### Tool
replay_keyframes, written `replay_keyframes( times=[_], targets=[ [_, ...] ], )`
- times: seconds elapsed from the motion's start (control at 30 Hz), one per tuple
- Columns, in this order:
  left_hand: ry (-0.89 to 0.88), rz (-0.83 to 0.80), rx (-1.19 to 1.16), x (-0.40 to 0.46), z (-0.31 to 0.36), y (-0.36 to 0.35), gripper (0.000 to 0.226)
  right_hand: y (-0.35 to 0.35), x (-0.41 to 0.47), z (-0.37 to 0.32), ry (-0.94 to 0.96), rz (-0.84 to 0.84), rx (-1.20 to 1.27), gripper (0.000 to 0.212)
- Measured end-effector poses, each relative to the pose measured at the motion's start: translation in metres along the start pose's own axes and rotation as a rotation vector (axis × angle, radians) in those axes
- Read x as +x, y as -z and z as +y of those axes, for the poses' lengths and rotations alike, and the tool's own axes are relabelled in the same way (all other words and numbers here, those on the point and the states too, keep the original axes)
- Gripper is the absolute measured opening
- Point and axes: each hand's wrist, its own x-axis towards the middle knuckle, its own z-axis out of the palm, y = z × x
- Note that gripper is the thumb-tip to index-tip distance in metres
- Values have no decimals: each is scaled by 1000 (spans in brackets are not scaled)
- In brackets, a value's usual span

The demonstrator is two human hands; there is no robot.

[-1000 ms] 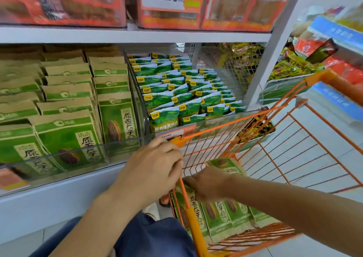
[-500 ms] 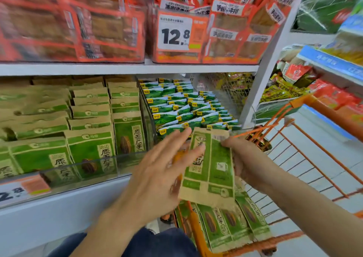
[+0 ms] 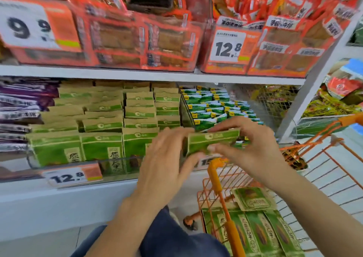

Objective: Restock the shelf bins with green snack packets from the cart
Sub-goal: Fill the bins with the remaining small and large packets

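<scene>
From your head camera, your right hand (image 3: 253,148) now holds a flat green-and-tan paper snack packet (image 3: 213,142) up in front of the shelf, with thumb below and fingers curled over its top edge, so that grip is closed on the packet. Your left hand (image 3: 167,158) has its fingers fairly straight and touches the packet's left end, so it helps to steady it and does not squeeze. Half a second ago the packet hung lower, just over the orange wire cart (image 3: 218,180); a second ago your right hand was still down in the cart. So the packet has come up and turned on its side, level with the clear plastic shelf bin (image 3: 110,164) that is full of rows of the same green packets. That means, I think, you are about to slot this one into the bin's right end, which lies just left of the packet. More green packets (image 3: 255,233) lie in the cart, so there is plenty left to do.
</scene>
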Motion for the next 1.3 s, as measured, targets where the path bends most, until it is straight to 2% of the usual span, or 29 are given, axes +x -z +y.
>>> replay_keyframes(
  times=[0.07, 0.13, 0.23, 0.27, 0.33, 0.4, 0.5, 0.57, 0.7, 0.9, 0.97, 1.13, 1.3],
  targets=[
    [9, 20, 211, 5, -16, 11, 51, 0, 15, -1, -74, 111, 153, 29],
    [104, -7, 386, 8, -34, 18, 56, -6, 32, 1, -106, 164, 191, 26],
    [234, -22, 412, 8, -46, 20, 63, -26, 51, 11, -184, 112, 95, 17],
    [249, -10, 405, 8, -47, 21, 63, -31, 57, 16, -221, 39, 14, 14],
    [252, 27, 393, 10, -47, 23, 61, -42, 67, 24, -295, -213, -238, 18],
    [240, 64, 406, 11, -48, 25, 59, -54, 77, 30, -277, -446, -551, 25],
    [235, 75, 430, 11, -49, 25, 56, -75, 95, 36, -132, -553, -924, 41],
    [235, 72, 432, 12, -48, 25, 55, -86, 109, 37, -63, -651, -1008, 42],
    [221, 93, 411, 12, -46, 25, 53, -106, 134, 45, -112, -872, -902, 58],
    [227, 99, 397, 13, -45, 25, 52, -119, 155, 61, -186, -949, -907, 85],
    [227, 91, 398, 13, -45, 25, 52, -118, 156, 63, -221, -955, -862, 88],
    [230, 77, 392, 13, -45, 26, 50, -120, 147, 68, -201, -872, -844, 79],
    [228, 69, 389, 11, -45, 25, 50, -124, 146, 68, -227, -861, -848, 96]
  ],
)
